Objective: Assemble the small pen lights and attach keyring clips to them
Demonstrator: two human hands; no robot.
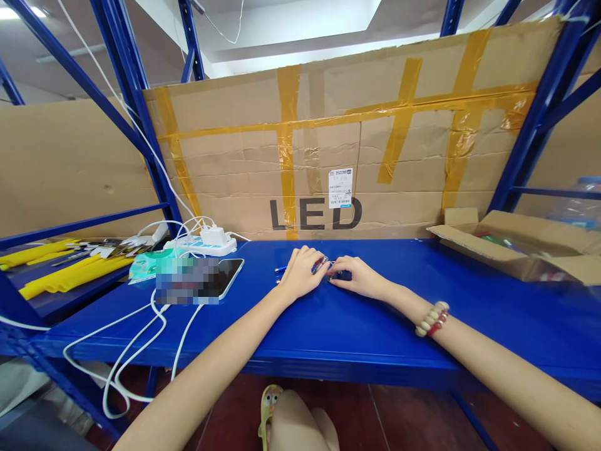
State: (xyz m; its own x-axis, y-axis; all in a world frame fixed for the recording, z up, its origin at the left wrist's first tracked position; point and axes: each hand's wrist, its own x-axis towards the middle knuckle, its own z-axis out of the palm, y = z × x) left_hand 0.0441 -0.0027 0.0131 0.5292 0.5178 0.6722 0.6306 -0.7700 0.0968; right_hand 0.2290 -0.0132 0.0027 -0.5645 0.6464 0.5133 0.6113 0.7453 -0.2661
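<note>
My left hand (303, 270) rests over the blue shelf top, its fingers closed on a small shiny piece (320, 264) whose kind I cannot make out. From the other side my right hand (355, 275) reaches in, thumb and fingers curled together at the end of that piece. Whatever its fingertips pinch is too small to name. Under the right hand lies something small and dark (345, 275), partly hidden by the fingers. Thin blue rods (280, 270), perhaps pens, stick out to the left from behind my left hand.
To the left are a phone (231, 279), a white power strip (220, 246) with chargers, loose white cables (162, 316) and a green packet (145, 266). An open cardboard box (498, 250) stands at right. A large taped cardboard sheet (235, 169) closes off the back.
</note>
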